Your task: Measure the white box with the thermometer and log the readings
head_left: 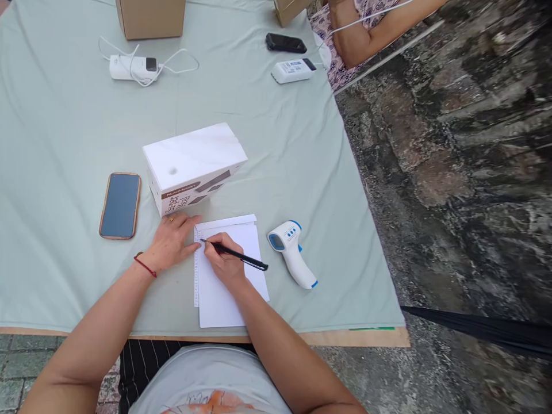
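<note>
A black pen (245,257) is gripped in my right hand (224,264), its tip low on the upper left part of some white paper sheets (228,299). Small writing or print runs down the left margin of the sheets. Beside that edge lies my left hand (175,238), palm down with fingers stretched out and thumb at the paper. Just beyond its fingertips stands a white box (194,152) with brown lettering. A white and blue infrared thermometer (293,253) lies right of the paper. Left of my left hand is a smartphone (121,206) in a brown case.
Across the pale green tablecloth (64,144) lie a white device with a cable (129,67), another white device (294,71) and a black device (285,43). A brown cardboard box (150,20) stands at the back. Another person's arm (362,40) is at the far right corner.
</note>
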The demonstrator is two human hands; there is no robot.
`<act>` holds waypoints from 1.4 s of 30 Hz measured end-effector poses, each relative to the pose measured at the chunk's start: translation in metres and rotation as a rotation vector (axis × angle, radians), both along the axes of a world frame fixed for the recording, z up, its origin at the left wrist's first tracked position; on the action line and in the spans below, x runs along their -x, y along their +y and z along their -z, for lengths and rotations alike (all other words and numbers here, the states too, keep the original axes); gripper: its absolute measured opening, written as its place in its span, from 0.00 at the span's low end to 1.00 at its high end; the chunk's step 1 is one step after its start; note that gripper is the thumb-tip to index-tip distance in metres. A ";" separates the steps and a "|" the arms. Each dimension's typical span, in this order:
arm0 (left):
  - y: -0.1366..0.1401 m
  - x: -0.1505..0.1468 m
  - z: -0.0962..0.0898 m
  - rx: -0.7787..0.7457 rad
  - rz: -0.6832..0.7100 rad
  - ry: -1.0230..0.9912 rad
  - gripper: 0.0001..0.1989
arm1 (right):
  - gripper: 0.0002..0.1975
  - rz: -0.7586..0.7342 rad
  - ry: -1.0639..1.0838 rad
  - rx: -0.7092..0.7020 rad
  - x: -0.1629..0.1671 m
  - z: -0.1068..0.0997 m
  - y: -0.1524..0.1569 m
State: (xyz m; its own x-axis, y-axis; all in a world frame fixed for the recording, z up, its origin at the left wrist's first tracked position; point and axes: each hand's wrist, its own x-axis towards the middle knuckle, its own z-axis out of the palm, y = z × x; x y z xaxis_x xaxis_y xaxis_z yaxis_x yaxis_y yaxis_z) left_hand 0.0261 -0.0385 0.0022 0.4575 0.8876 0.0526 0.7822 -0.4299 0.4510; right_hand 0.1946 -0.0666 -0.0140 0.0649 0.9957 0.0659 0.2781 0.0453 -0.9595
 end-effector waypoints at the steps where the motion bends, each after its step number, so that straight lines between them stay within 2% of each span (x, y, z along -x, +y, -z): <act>1: 0.000 0.000 0.000 0.002 -0.003 0.001 0.25 | 0.04 0.000 0.000 -0.005 0.000 0.000 0.000; 8: 0.000 0.000 0.001 0.005 0.003 -0.009 0.18 | 0.04 -0.005 -0.007 -0.021 -0.001 0.002 0.000; 42: 0.001 0.001 0.002 -0.001 0.004 -0.017 0.18 | 0.04 -0.011 -0.008 0.016 -0.001 -0.001 0.001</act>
